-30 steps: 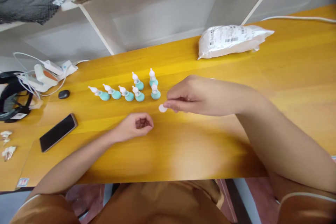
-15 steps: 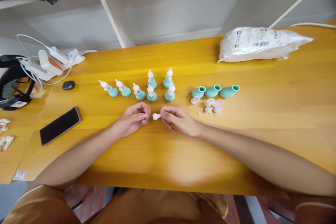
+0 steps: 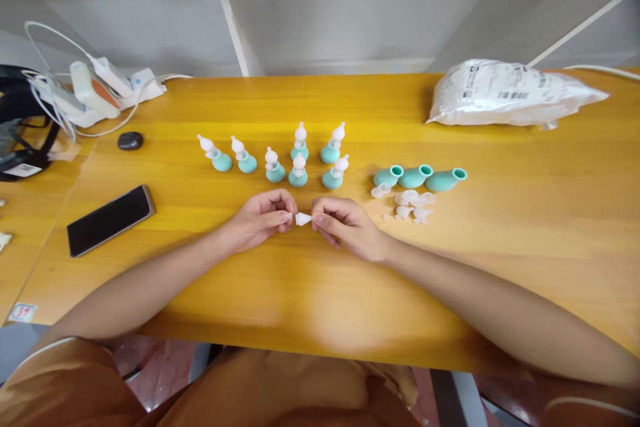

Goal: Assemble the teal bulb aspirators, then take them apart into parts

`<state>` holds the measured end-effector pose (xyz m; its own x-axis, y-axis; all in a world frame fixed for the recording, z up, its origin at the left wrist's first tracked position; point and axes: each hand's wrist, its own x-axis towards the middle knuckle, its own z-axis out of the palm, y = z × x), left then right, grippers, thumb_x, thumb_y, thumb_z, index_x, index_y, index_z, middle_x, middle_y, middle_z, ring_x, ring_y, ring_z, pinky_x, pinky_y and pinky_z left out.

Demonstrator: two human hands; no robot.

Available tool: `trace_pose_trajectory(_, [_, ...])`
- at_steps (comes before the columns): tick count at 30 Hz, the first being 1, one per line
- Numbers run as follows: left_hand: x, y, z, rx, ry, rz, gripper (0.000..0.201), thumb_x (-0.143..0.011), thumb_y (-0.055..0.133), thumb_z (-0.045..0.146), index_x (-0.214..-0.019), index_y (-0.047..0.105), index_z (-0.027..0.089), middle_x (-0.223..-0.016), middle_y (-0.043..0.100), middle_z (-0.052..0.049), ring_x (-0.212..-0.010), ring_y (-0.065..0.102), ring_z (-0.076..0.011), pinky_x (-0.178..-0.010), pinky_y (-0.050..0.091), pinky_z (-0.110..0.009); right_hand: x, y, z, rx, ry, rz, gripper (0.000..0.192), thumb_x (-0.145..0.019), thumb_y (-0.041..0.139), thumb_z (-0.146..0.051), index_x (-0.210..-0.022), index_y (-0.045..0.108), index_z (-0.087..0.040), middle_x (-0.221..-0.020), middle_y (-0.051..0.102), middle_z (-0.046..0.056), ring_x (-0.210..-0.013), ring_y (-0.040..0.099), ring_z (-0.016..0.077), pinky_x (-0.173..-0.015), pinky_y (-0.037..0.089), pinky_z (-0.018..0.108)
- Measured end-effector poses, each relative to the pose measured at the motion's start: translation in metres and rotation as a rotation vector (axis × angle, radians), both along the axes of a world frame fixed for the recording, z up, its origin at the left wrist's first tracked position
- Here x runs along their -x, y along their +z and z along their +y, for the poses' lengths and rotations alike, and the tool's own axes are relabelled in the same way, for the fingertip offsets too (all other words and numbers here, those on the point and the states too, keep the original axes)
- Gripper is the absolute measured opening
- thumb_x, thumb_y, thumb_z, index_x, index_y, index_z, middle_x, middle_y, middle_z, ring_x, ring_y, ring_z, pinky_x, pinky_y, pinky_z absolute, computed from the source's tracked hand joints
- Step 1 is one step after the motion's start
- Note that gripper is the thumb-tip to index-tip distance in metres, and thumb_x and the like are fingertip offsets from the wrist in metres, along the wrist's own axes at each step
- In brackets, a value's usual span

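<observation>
In the middle of the table, my right hand (image 3: 345, 225) pinches a small white cone-shaped piece (image 3: 303, 219) by its narrow end, wide end toward the left. Facing it, my left hand (image 3: 263, 219) is closed, with a tiny whitish piece (image 3: 291, 215) between thumb and forefinger. The two pieces are very close; whether they touch I cannot tell. Behind my hands stand several teal bulbs with white tops, one of them a teal bulb (image 3: 298, 177) just beyond my left fingers. To the right lie three open-mouthed teal bulbs (image 3: 443, 180) beside several translucent plastic parts (image 3: 404, 212).
A black phone (image 3: 111, 219) and a dark mouse-like object (image 3: 130, 141) lie on the left of the wooden table (image 3: 320, 307). Behind them sit a power strip with chargers and cables (image 3: 95, 97). A white plastic parcel (image 3: 515, 95) rests at the back right.
My hands have come closer together, bringing the white cone up to the tiny piece in my left fingers. The whole view has shifted slightly as my head moved.
</observation>
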<state>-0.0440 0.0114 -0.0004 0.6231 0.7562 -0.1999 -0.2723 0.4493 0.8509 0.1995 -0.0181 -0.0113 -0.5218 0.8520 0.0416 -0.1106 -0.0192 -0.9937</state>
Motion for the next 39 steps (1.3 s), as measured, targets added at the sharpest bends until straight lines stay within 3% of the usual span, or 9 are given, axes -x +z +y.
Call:
trace_pose_trajectory(4, [-0.002,-0.003,-0.004,-0.069,0.028,0.011,0.04,-0.085,0.1,0.042,-0.092,0.073,0.014,-0.082,0.064,0.0,-0.065,0.055,-0.007,-0.062,0.042,-0.02,0.0,0.0,-0.001,0.006,-0.006,-0.007,0.049,-0.11,0.066,-0.066,-0.089,0.063,-0.021,-0.059,0.054,-0.008,-0.044,0.045,0.0088,-0.046,0.035,0.023])
trace_pose_trajectory(9, [-0.003,-0.007,-0.009,-0.289,0.133,0.033,0.028,-0.094,0.093,0.036,-0.096,0.073,0.017,-0.081,0.062,0.001,-0.064,0.053,-0.0079,-0.06,0.041,-0.022,0.0,0.001,-0.001,0.052,-0.026,0.012,0.051,-0.11,0.065,-0.068,-0.092,0.067,-0.021,-0.061,0.057,-0.007,-0.049,0.05,0.0106,-0.05,0.038,0.025])
trace_pose_trajectory(14, [-0.004,-0.002,-0.009,-0.439,0.179,0.083,0.025,-0.098,0.088,0.035,-0.095,0.071,0.017,-0.085,0.063,0.0,-0.066,0.054,-0.0083,-0.061,0.044,-0.023,0.0,0.004,0.0,0.038,-0.004,-0.006,0.049,-0.11,0.066,-0.067,-0.097,0.07,-0.019,-0.064,0.058,-0.006,-0.053,0.052,0.0113,-0.055,0.04,0.026])
trace_pose_trajectory(20, [-0.006,0.005,-0.011,-0.392,0.145,0.115,0.033,-0.094,0.092,0.041,-0.092,0.069,0.017,-0.084,0.064,0.0,-0.066,0.054,-0.0087,-0.06,0.045,-0.023,0.0,0.003,0.001,0.03,-0.009,-0.004,0.048,-0.111,0.066,-0.065,-0.097,0.071,-0.02,-0.065,0.058,-0.006,-0.053,0.051,0.0115,-0.056,0.039,0.027])
trace_pose_trajectory(27, [-0.005,0.002,-0.006,-0.309,0.06,0.097,0.035,-0.093,0.094,0.043,-0.09,0.071,0.017,-0.088,0.068,-0.001,-0.064,0.055,-0.0071,-0.059,0.046,-0.021,0.0,0.001,0.0,0.028,-0.01,0.004,0.047,-0.111,0.066,-0.064,-0.097,0.07,-0.02,-0.068,0.058,-0.006,-0.054,0.052,0.0112,-0.056,0.04,0.027])
trace_pose_trajectory(39, [-0.004,0.002,-0.003,-0.249,0.022,0.078,0.04,-0.088,0.098,0.044,-0.094,0.07,0.017,-0.092,0.07,-0.002,-0.07,0.06,-0.0084,-0.062,0.05,-0.02,-0.002,0.002,0.0,-0.031,0.013,-0.061,0.047,-0.114,0.062,-0.063,-0.095,0.07,-0.021,-0.066,0.059,-0.005,-0.057,0.053,0.013,-0.061,0.041,0.029])
